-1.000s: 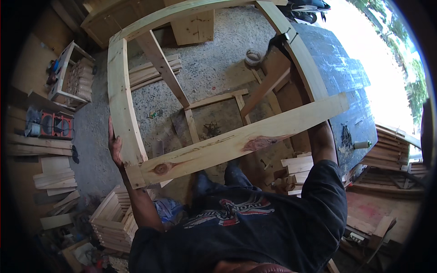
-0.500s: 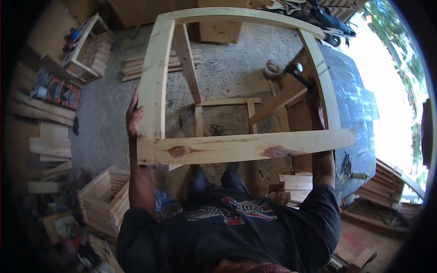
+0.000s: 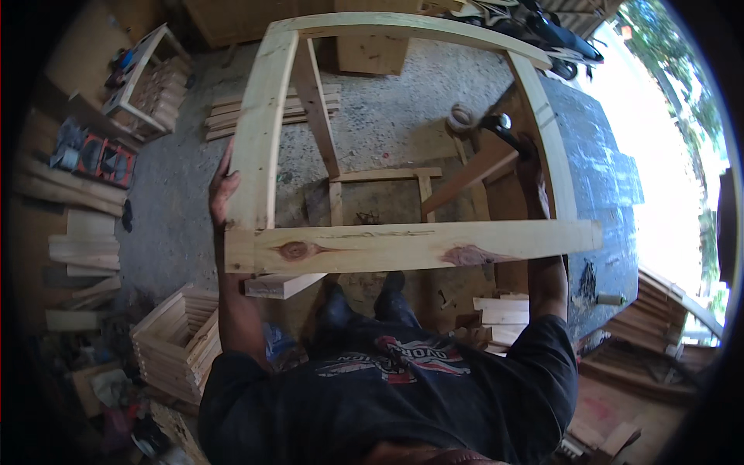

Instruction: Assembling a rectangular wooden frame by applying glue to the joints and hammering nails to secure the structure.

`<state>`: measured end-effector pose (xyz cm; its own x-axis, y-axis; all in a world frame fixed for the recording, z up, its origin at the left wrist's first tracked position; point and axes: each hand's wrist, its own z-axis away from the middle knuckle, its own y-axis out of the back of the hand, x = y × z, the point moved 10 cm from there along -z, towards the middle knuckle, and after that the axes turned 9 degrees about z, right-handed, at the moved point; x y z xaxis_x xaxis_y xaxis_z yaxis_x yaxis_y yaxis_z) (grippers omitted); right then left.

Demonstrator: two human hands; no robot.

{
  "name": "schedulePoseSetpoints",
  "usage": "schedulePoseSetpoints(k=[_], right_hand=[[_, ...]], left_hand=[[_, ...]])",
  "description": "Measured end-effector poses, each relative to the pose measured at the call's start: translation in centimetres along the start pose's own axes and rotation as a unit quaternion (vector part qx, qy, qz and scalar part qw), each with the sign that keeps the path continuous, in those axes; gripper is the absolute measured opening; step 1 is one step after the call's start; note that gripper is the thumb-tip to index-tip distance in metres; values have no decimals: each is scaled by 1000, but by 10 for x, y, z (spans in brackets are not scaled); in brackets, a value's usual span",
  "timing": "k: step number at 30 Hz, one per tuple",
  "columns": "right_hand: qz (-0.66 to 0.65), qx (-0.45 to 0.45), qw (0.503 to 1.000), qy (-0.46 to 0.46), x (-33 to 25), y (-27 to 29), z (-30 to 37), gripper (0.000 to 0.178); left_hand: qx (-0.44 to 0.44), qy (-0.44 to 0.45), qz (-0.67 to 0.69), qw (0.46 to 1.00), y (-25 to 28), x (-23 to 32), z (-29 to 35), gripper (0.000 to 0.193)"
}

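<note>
A large rectangular frame of pale wooden boards stands in front of my chest, its knotty near board closest to me. My left hand grips the outer side of the frame's left board. Inside the right board, my right hand is closed round a hammer with a dark handle and a shiny head. Part of that hand is hidden behind the board. Wooden legs slant down from the frame toward the floor, and the end of a lower piece shows below the near left corner.
A blue-grey sheet-covered table is close on the right. Stacked wooden frames stand at lower left, and boards lie on the floor beyond. A tape roll and a motorbike are farther off.
The wooden frame has shifted slightly left and its near left corner has risen, showing more of the lower piece. The hammer head has tipped a little lower and left.
</note>
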<state>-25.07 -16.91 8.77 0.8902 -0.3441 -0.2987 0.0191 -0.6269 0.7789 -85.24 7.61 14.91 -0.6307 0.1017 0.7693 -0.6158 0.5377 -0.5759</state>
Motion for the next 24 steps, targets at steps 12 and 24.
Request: schedulePoseSetpoints(k=[12, 24], right_hand=[[128, 38, 988, 79, -93, 70, 127, 36], [23, -47, 980, 193, -398, 161, 195, 54]], left_hand=[[42, 111, 53, 992, -14, 2, 3, 62], [-132, 204, 181, 953, -11, -17, -3, 49]])
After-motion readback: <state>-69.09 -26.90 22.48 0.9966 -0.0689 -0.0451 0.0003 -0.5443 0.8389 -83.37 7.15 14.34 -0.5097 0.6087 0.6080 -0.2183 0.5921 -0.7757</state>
